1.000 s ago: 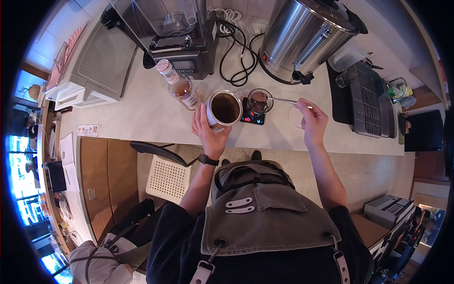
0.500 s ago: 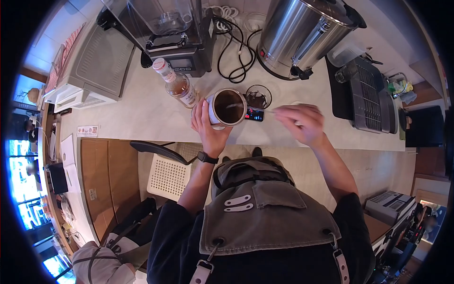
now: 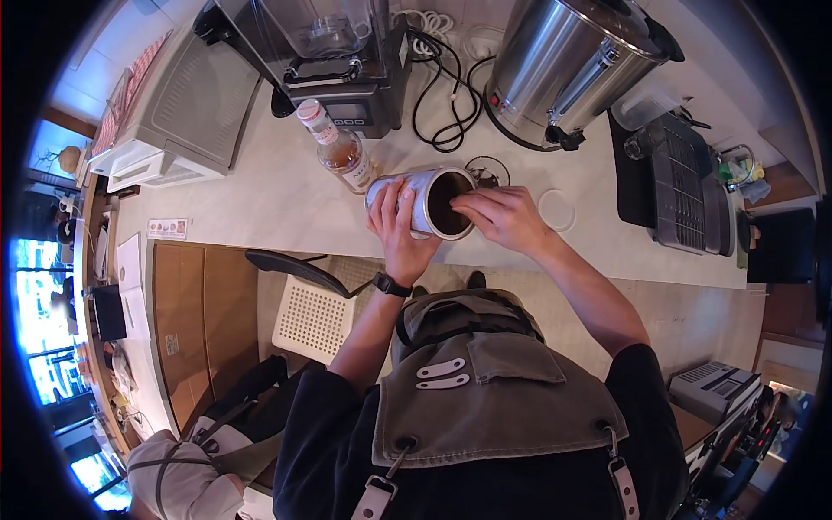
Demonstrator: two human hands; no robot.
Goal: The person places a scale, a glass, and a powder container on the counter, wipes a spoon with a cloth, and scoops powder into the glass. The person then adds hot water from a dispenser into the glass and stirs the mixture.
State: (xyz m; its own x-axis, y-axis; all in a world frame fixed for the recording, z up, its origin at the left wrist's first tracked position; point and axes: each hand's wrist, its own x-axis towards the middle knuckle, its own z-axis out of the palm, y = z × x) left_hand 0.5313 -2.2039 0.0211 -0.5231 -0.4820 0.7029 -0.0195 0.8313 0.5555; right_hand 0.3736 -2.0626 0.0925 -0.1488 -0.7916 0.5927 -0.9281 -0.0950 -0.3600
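Observation:
My left hand [image 3: 400, 212] is wrapped round a white canister [image 3: 414, 201], tilted so that its mouth faces right. Dark brown powder [image 3: 447, 208] shows inside. At the mouth, the fingers of my right hand [image 3: 503, 217] are pinched together and reach just inside the rim; whatever they grip is hidden. Just behind the canister stands a small clear glass [image 3: 492, 166] with something dark in it, partly covered by my right hand. A round white lid [image 3: 556, 210] lies on the counter to the right. Left of the canister is a bottle [image 3: 342, 158] of amber liquid.
A blender [image 3: 338, 87] and a steel urn [image 3: 572, 74] stand at the back, with black cables [image 3: 446, 104] between them. A toaster oven [image 3: 186, 113] is at left, a dish rack [image 3: 680, 191] at right. Another person [image 3: 186, 472] is at lower left.
The canister has tipped over towards the right. My right hand has moved left to its mouth. The small device with a lit display beside the glass is now hidden, and the lid is uncovered.

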